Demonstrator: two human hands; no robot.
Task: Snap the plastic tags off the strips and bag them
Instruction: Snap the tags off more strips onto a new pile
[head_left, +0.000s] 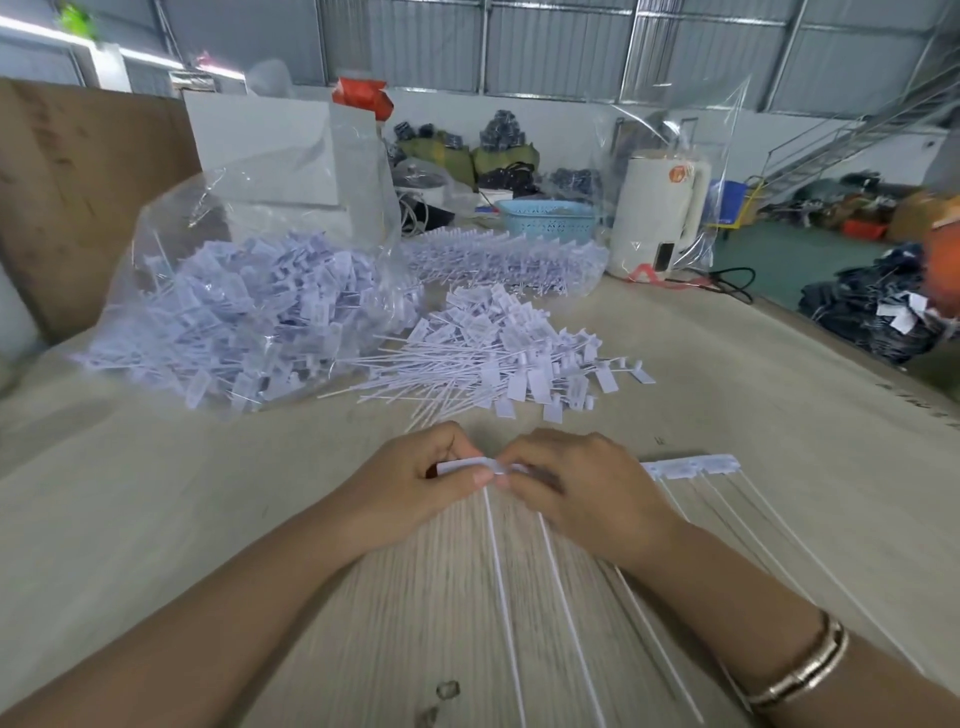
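Mid-snap: left hand (421, 475) and right hand (569, 480) both pinch the strip (691, 466) low on the table (156, 519). Looks like the next move needs 1 sharp bend, then onto the loose pile (498, 358) beside the bag (249, 312).

corrugated metal wall (561, 47) | green floor (779, 260) | steel stairs (841, 140) rt
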